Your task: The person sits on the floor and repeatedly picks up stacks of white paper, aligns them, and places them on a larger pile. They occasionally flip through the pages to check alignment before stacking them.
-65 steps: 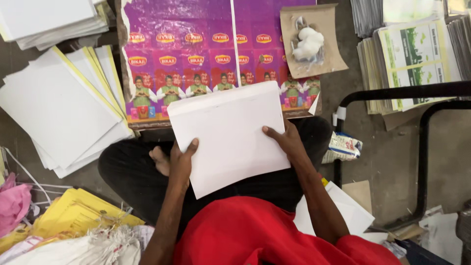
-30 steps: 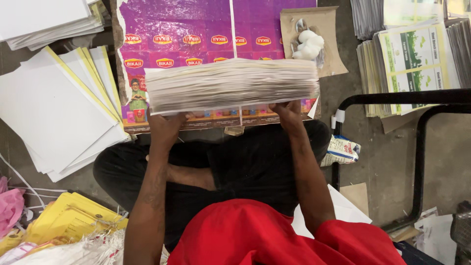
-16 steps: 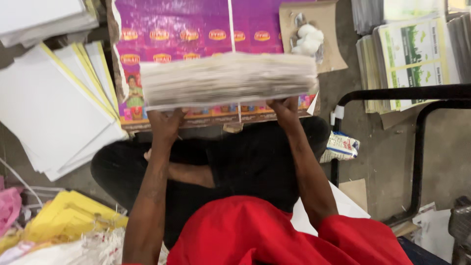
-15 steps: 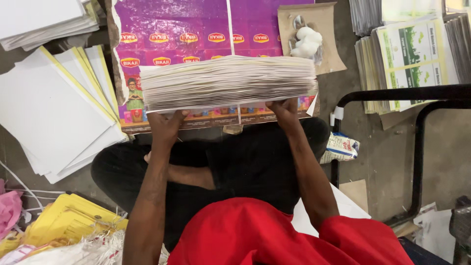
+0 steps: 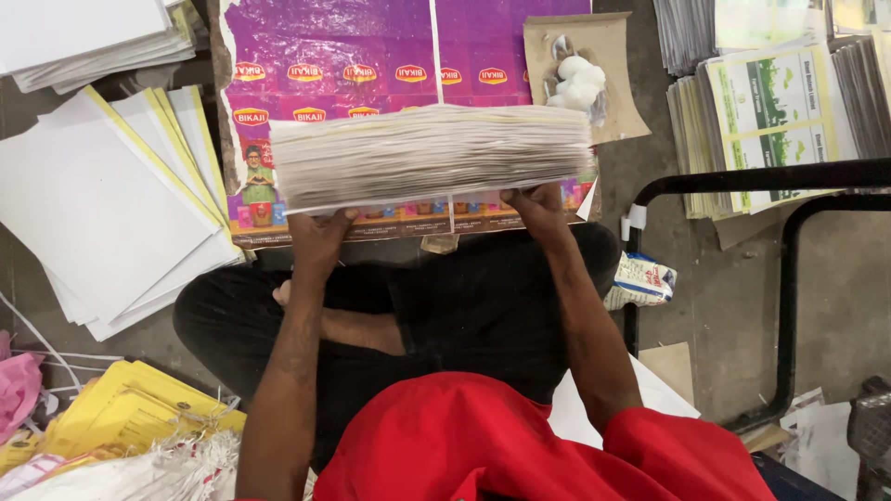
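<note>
You sit cross-legged on the floor in your red shirt (image 5: 548, 445) and black trousers (image 5: 464, 315), and both arms reach out in front of you. Your left hand (image 5: 320, 243) is closed around the bottom left corner of a thick stack of paper (image 5: 432, 153), and your right hand (image 5: 538, 209) is closed around the bottom right corner. You hold the stack up on its edge, so you look at the thin sides of all the sheets. It sits over the purple printed sheet (image 5: 390, 56) that lies flat in front of your knees. The sheet edges look a bit wavy and not all level, so I think you are lining them up. To do it well, keep both hands low and squeeze the same on each side, so no sheet slips out of the middle. Keep the stack straight up, not leaning, and let the sheets settle loose before you press them tight. On your left lie big white sheets (image 5: 111, 204) with yellow edges, and yellow papers (image 5: 121, 408) close by your knee. Past the purple sheet is a brown card (image 5: 613, 93) with small white lumps (image 5: 575, 79) on it. On your right stands a black metal frame (image 5: 789, 278), and far behind it are piles of green and white prints (image 5: 770, 111).
</note>
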